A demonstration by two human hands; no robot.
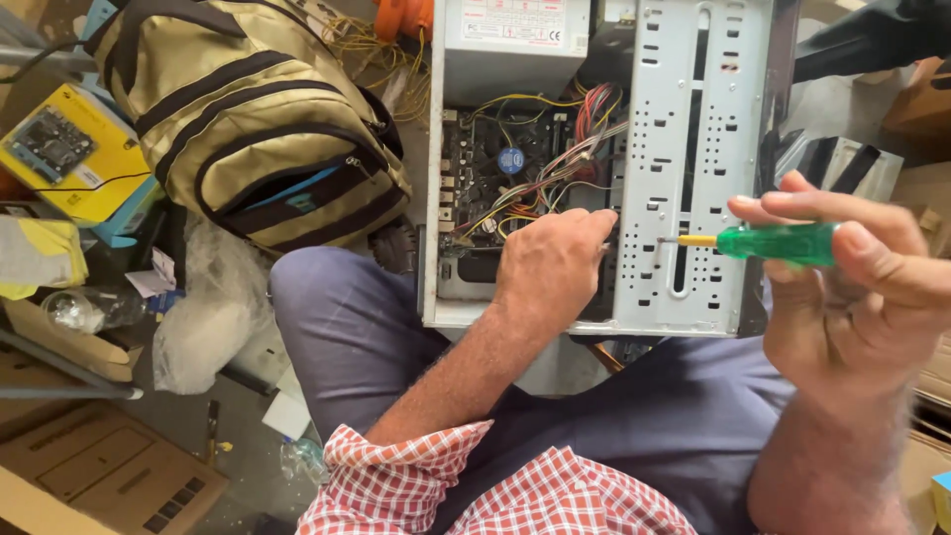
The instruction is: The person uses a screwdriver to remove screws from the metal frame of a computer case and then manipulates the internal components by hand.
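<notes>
Head view: open computer case (693, 149) lies on its side at the person's knees, metal drive cage facing up, motherboard (495, 168) and bundles of coloured wires (555, 168) visible inside, power supply (510, 40) at the top end. Left hand (550, 263) reaches into the case beside the drive cage, fingers curled together into a loose fist; whether they pinch anything cannot be told. Right hand (852, 277) is outside the case on the right, fingers clamped around the green handle of a screwdriver (768, 243). Screwdriver is held level, tip pointing left, tip touching or just at the slotted side of the drive cage. Person wears a red checked shirt (495, 490) and blue-grey trousers (347, 327). Tan backpack with dark stripes (248, 109) sits left of the case. Yellow box (69, 149) lies further left, cardboard boxes (89, 466) at lower left, clear plastic bag (198, 327) near the left knee.
</notes>
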